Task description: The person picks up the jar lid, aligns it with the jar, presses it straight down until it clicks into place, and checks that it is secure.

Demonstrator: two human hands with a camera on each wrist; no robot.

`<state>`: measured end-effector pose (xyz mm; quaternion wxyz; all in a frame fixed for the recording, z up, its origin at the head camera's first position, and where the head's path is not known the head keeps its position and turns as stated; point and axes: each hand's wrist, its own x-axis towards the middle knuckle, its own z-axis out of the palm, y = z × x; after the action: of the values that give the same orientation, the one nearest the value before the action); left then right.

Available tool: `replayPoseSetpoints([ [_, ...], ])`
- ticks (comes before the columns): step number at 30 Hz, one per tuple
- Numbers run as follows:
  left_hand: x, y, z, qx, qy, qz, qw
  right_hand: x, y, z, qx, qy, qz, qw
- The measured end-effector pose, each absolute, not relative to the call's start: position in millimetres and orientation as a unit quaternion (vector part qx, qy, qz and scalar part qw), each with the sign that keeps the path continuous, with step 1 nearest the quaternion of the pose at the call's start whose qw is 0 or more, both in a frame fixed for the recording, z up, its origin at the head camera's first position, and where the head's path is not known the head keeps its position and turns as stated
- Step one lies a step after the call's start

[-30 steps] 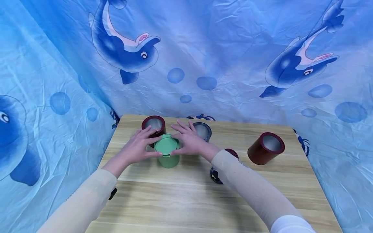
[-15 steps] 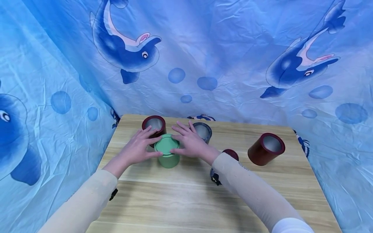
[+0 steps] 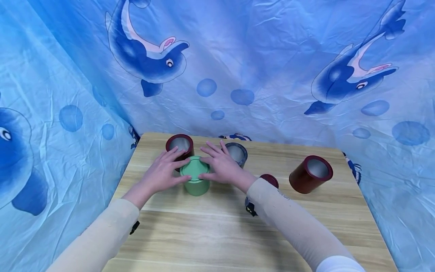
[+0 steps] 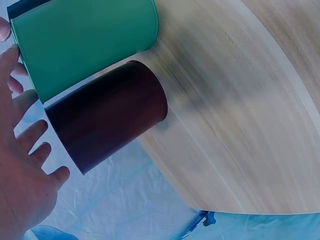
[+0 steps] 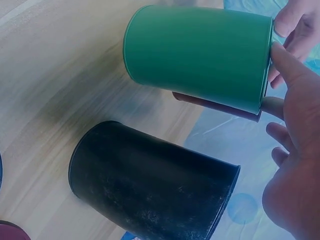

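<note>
A green can stands upright on the wooden table, its green lid on top. My left hand is at the lid's left side, thumb and forefinger on its edge and the other fingers spread. Opposite it, my right hand touches the lid's right side the same way, its remaining fingers splayed over the rim of a dark grey can. The right wrist view shows straight fingertips at the lid end of the green can. Just behind the green can is a dark red can without a lid.
The dark grey can stands uncovered beside the right hand. Another lidless dark red can is farther right. A dark red lid lies partly behind the right sleeve. A blue curtain with dolphins hangs behind the table.
Both hands stay at the green lid with barely any movement. The right forearm has shifted slightly, so more of the dark red lid shows beside the sleeve.
</note>
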<state>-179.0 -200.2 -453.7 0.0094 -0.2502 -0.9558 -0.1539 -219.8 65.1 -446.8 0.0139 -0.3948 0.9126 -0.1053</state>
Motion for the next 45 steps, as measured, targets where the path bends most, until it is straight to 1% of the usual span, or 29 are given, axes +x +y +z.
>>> replayPoseSetpoints([
  [6,-179.6,-200.3,-453.2,-0.250,-0.955,-0.158,0.004,-220.5,63.8,-446.8,-0.402,0.912,-0.084,0.010],
  [20,-182.1,-198.7,-448.8,-0.247,-0.959,-0.139,-0.017,-220.5,60.8,-443.4,-0.388,0.917,-0.085,0.037],
  [29,-183.4,-194.5,-444.7,-0.245,-0.963,-0.111,-0.012,-219.3,58.4,-440.8,-0.378,0.918,-0.107,0.051],
  [36,-181.3,-191.8,-440.9,-0.232,-0.968,-0.098,-0.012,-218.1,55.6,-438.0,-0.374,0.920,-0.106,0.044],
  [41,-180.0,-190.4,-442.5,-0.216,-0.970,-0.105,-0.027,-215.9,57.1,-440.7,-0.365,0.923,-0.113,0.049],
  [45,-178.8,-190.4,-446.5,-0.205,-0.972,-0.112,-0.030,-214.9,58.3,-445.4,-0.364,0.923,-0.120,0.043],
])
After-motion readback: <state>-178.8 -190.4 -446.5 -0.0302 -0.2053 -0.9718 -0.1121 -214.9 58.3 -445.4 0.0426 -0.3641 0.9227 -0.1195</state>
